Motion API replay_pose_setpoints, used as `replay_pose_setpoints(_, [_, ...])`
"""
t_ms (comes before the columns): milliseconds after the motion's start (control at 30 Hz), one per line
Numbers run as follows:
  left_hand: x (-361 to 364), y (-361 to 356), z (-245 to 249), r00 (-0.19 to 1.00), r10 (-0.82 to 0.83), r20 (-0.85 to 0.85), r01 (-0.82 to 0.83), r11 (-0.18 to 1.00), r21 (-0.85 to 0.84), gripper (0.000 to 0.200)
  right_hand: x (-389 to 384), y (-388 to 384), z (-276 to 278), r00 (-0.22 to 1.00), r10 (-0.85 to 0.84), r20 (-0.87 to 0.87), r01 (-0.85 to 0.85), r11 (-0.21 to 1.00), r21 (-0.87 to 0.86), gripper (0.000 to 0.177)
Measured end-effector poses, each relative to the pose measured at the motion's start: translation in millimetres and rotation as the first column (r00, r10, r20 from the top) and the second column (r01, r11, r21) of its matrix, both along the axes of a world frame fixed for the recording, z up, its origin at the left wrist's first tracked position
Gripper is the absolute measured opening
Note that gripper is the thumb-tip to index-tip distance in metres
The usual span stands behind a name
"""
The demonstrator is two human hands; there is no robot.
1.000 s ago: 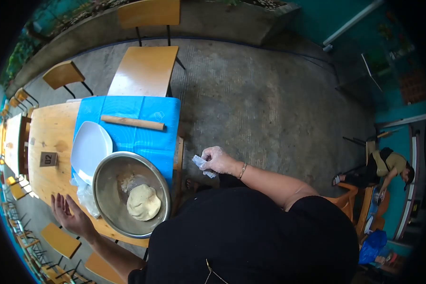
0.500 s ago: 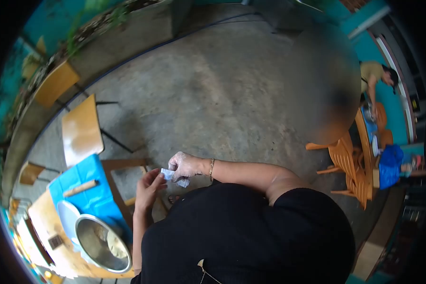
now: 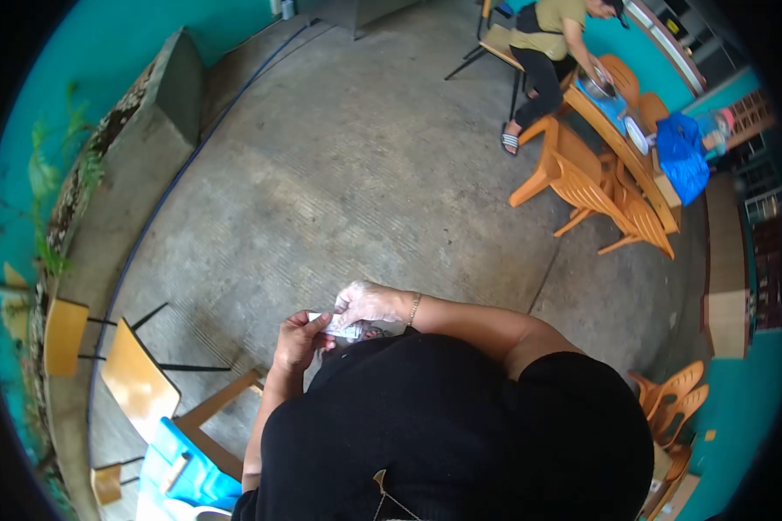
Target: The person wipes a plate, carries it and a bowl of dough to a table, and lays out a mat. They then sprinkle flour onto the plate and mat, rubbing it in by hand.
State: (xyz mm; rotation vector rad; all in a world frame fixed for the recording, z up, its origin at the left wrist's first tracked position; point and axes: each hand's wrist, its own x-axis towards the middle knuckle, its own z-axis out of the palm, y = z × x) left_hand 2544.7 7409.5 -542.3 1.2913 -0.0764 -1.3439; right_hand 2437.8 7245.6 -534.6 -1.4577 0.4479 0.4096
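So in the head view, the only one we've got, our white slip [image 3: 346, 328] sits right between our two hands, just in front of the black shirt [image 3: 460, 425]. It runs mostly side to side, its right end dipping a bit toward the body. Neither hand is really nearer, since both touch it: the left hand [image 3: 295, 341] has thumb and fingers pinched on the left end, and the right hand [image 3: 369, 303] is curled over it from the other side, gripping too. Fair warning, it's small and partly covered by fingers, so we can't tell if it's paper or thin plastic. Compared with a second ago, when the right hand had the slip alone and our left was spread out beside the bowl, both hands are now on it. The view's also swung away from the table: bowl and dough have mostly or wholly dropped out, leaving a corner of blue mat [image 3: 213, 489] and the pin [image 3: 178, 468] down at lower left, while the other person [image 3: 552, 39] and orange chairs [image 3: 613, 195] show more fully at upper right.
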Motion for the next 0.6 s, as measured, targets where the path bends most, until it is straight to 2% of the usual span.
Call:
replay_pose_setpoints(67, [4, -6, -3, 0.999, -0.044, -0.028, 0.043, 0.999, -0.029, 0.015, -14, -5, 4, 0.994, -0.086, -0.073, 0.104, 0.948, 0.302, 0.023])
replay_pose_setpoints(133, [8, -12, -1, 0.993, -0.117, -0.031, 0.115, 0.993, -0.038, 0.012, -23, -1, 3, 0.987, -0.141, -0.071, 0.155, 0.950, 0.273, 0.020])
replay_pose_setpoints(200, [12, -18, 2, 0.981, -0.193, -0.030, 0.190, 0.978, -0.085, 0.012, -32, 3, -7, 0.975, -0.223, 0.016, 0.207, 0.926, 0.317, 0.021])
replay_pose_setpoints(267, [16, -24, 4, 0.970, -0.243, 0.016, 0.244, 0.967, -0.068, 0.011, -36, 10, 6, 0.955, -0.297, 0.007, 0.283, 0.915, 0.289, 0.020])
replay_pose_setpoints(333, [25, -28, 2, 0.954, -0.301, 0.002, 0.301, 0.951, -0.074, 0.011, -39, 18, 7, 0.929, -0.370, -0.003, 0.342, 0.856, 0.389, 0.022])
replay_pose_setpoints(367, [28, -29, 2, 0.945, -0.325, -0.050, 0.320, 0.944, -0.081, 0.013, -41, 21, 9, 0.920, -0.393, -0.016, 0.365, 0.837, 0.407, 0.016])
replay_pose_setpoints(500, [28, -39, 6, 0.891, -0.420, -0.173, 0.418, 0.907, -0.048, 0.017, -52, 34, -8, 0.870, -0.493, 0.004, 0.434, 0.770, 0.467, 0.016])
replay_pose_setpoints(600, [18, -54, 6, 0.817, -0.561, -0.134, 0.564, 0.826, -0.018, 0.019, -74, 40, -10, 0.808, -0.589, -0.022, 0.551, 0.741, 0.384, 0.017])
